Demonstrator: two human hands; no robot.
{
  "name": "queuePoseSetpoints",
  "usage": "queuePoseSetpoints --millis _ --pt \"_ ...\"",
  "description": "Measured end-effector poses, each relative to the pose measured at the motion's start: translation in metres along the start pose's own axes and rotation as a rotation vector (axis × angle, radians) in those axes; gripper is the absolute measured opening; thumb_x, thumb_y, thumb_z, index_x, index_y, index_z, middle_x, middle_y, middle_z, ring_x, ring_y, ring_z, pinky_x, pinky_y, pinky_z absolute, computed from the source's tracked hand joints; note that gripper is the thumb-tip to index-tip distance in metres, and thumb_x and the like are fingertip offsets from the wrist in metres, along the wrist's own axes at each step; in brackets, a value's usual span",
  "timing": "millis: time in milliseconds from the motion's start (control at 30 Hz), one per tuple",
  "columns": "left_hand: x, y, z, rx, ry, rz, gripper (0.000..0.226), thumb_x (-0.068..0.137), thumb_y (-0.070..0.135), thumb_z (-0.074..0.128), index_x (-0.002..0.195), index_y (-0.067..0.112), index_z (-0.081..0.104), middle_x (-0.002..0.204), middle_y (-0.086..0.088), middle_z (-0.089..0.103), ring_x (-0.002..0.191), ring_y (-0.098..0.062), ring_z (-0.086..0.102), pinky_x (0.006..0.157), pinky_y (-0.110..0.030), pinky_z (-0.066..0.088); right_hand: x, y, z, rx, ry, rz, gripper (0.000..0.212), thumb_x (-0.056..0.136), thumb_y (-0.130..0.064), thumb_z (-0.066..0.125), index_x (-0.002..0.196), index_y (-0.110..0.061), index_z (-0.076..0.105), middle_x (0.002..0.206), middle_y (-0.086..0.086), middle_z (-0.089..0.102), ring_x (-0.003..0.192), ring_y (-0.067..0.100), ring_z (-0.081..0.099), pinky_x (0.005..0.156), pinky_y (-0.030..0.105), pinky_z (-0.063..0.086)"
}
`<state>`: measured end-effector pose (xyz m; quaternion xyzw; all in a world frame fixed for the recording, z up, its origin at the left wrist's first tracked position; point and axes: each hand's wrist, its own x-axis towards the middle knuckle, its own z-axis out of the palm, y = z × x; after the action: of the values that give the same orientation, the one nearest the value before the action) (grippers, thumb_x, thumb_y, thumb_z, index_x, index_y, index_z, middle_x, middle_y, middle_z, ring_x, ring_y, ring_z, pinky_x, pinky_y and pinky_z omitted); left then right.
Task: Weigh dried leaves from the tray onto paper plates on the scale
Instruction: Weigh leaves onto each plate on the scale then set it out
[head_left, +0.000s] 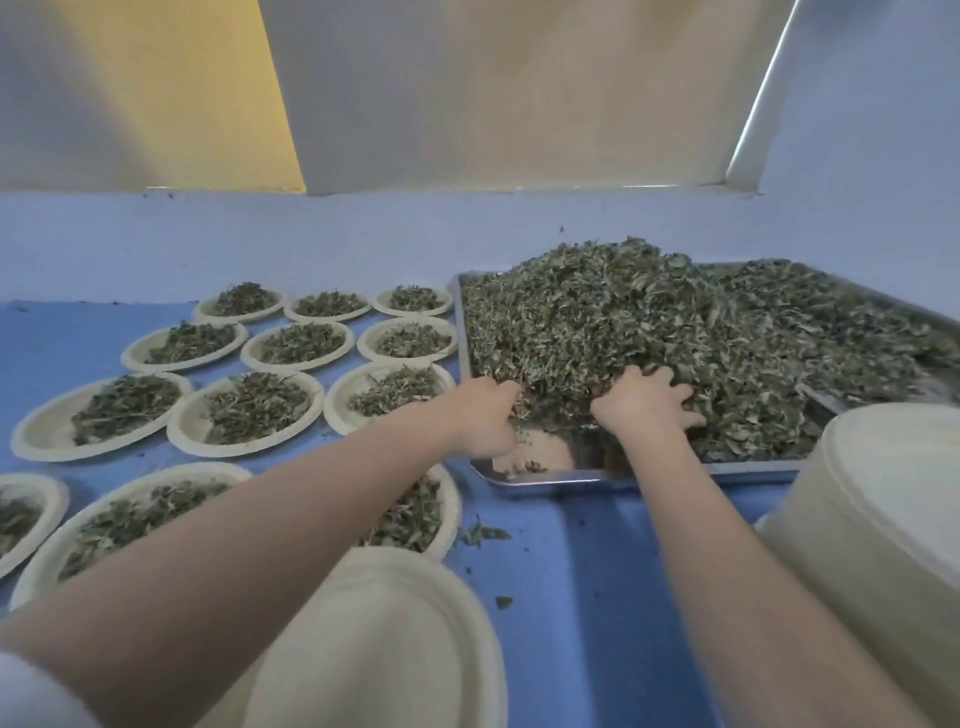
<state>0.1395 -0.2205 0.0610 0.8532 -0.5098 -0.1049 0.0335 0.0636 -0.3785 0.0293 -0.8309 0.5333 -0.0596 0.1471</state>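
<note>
Both hands were in the near-left corner of the tray, working the edge of the leaf heap. Left hand was curled into the dried leaves, apparently gathering a clump; right hand lay spread over the heap with fingers dug in, and whether it held anything could not be determined.

Leaves filled most of the tray, piled highest toward its far side; bare metal showed only at the corner beneath the hands. Left of the tray, filled plates stood in rows, each carrying a small portion. An unfilled plate sat nearer than the tray, under the left forearm; a stack of plates rose at the tray's near-right corner. No scale could be identified.

Assessment: material judged very light, brittle and loose, prone to crumbling and shedding. A few stray leaves already lay just in front of the tray. Best taken from the heap's loose edge by cupped scoop, without squeezing.
</note>
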Motion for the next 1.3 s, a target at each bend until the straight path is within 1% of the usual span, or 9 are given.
queuePoseSetpoints --millis 233,333,500,633,700,800,900,1100,1300 --pt "0.028 -0.013 0.005 -0.06 0.03 0.0 0.06 0.088 0.012 0.057 0.14 0.004 0.03 0.12 -0.016 0.051 0.099 -0.024 0.053 0.084 -0.037 0.049 -0.002 -0.016 -0.001 -0.045 -0.121 -0.2 0.051 0.087 -0.034 0.055 0.133 -0.016 0.049 0.136 0.011 0.044 0.115 0.032 0.048 0.091 0.036 0.045" --pt "0.034 -0.014 0.009 -0.11 0.031 -0.015 0.051 0.088 0.017 0.057 0.132 0.004 0.035 0.109 -0.012 0.05 0.093 -0.024 0.053 0.079 -0.038 0.05 -0.001 -0.006 -0.022 0.13 0.067 -0.255 0.041 0.09 -0.034 0.049 0.13 -0.03 0.053 0.126 0.004 0.056 0.099 0.025 0.053 0.071 0.028 0.046" --pt "0.039 -0.011 0.014 -0.166 0.034 -0.024 0.047 0.09 0.018 0.056 0.13 0.007 0.034 0.107 -0.009 0.045 0.088 -0.023 0.054 0.08 -0.044 0.052 0.007 0.005 -0.028 0.055 0.193 -0.061 0.055 0.091 -0.039 0.053 0.142 -0.034 0.035 0.154 0.008 0.02 0.138 0.04 0.017 0.106 0.055 0.025" --pt "0.036 -0.014 0.014 -0.222 0.059 -0.021 0.051 0.09 0.017 0.057 0.134 0.007 0.033 0.124 -0.013 0.041 0.092 -0.02 0.048 0.079 -0.037 0.046 0.009 0.002 -0.029 0.266 0.124 -0.147 0.038 0.089 -0.04 0.053 0.127 -0.037 0.054 0.118 0.005 0.063 0.106 0.028 0.059 0.087 0.043 0.051" --pt "0.034 -0.014 0.011 -0.242 0.078 -0.017 0.052 0.09 0.017 0.057 0.134 0.007 0.033 0.115 -0.009 0.04 0.087 -0.018 0.047 0.075 -0.035 0.044 0.012 -0.005 -0.035 0.366 0.352 -0.164 0.025 0.089 -0.041 0.051 0.106 -0.033 0.067 0.088 -0.002 0.068 0.075 0.017 0.063 0.057 0.025 0.049" --pt "0.032 -0.015 0.009 -0.26 0.095 -0.014 0.054 0.09 0.019 0.057 0.136 0.009 0.03 0.121 -0.01 0.041 0.076 -0.013 0.051 0.063 -0.027 0.042 0.028 -0.012 -0.048 0.331 0.747 -0.108 0.035 0.085 -0.046 0.055 0.116 -0.03 0.062 0.127 0.009 0.051 0.115 0.029 0.044 0.084 0.038 0.045" --pt "0.032 -0.014 0.013 -0.262 0.107 -0.008 0.057 0.09 0.018 0.057 0.138 0.01 0.027 0.11 -0.006 0.04 0.072 -0.011 0.048 0.053 -0.021 0.033 0.034 -0.016 -0.046 0.244 0.325 -0.08 0.066 0.082 -0.059 0.056 0.14 -0.033 0.038 0.154 0.012 0.022 0.139 0.037 0.019 0.113 0.053 0.017" --pt "0.034 -0.011 0.014 -0.317 0.091 -0.029 0.054 0.088 0.019 0.059 0.134 0.01 0.032 0.106 -0.003 0.047 0.076 -0.01 0.049 0.056 -0.02 0.04 0.003 -0.004 -0.033 0.306 -0.109 -0.38 0.042 0.077 -0.065 0.061 0.105 -0.035 0.069 0.099 -0.011 0.059 0.092 0.014 0.056 0.086 0.034 0.049" --pt "0.036 0.0 0.017 -0.348 0.039 -0.064 0.073 0.086 0.017 0.059 0.146 0.009 0.017 0.083 0.001 0.047 0.069 -0.009 0.05 0.051 -0.021 0.038 -0.015 0.006 -0.026 0.056 -0.044 -0.254 0.07 0.069 -0.066 0.068 0.128 -0.033 0.05 0.134 0.009 0.048 0.112 0.03 0.054 0.09 0.038 0.047"
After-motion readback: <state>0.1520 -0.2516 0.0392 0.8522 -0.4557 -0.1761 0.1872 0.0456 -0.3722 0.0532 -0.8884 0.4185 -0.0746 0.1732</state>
